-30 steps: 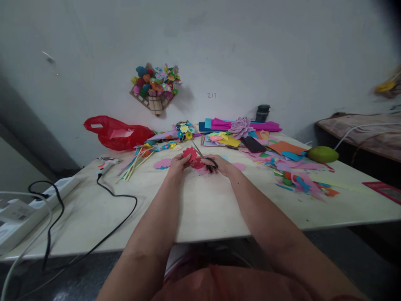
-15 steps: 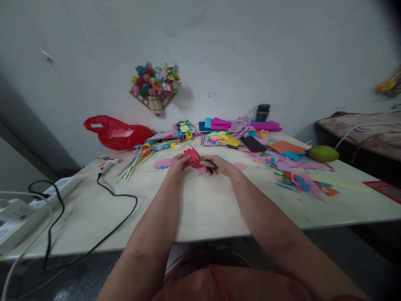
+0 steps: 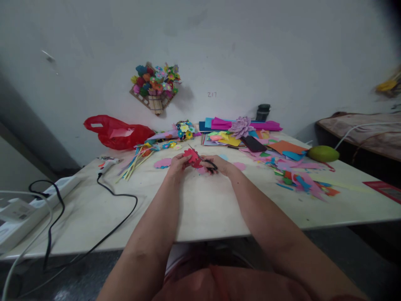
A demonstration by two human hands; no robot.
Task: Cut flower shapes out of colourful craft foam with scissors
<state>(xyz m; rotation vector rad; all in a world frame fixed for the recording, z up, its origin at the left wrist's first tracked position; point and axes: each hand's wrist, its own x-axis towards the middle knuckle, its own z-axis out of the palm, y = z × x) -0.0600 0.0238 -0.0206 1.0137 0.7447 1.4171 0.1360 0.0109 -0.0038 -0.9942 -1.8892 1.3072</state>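
Red paper (image 3: 191, 157), scalloped edge, is above worktop (image 3: 213, 209), w/ L hand (image 3: 179, 162) closed on it; R hand (image 3: 216, 164) closed round scissors (image 3: 210, 163). Bare space lies btwn hands & front edge.

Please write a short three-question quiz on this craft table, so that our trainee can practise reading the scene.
1. Multiple choice: What does the right hand hold?
A) a hot glue gun
B) black-handled scissors
C) a drinking cup

2. True or false: In the picture, the red plastic bag lies to the left of the lilac flower.

3. Fill in the blank: The left hand holds a scalloped cutout whose colour is ____.

Key: 1 B; 2 true; 3 red.
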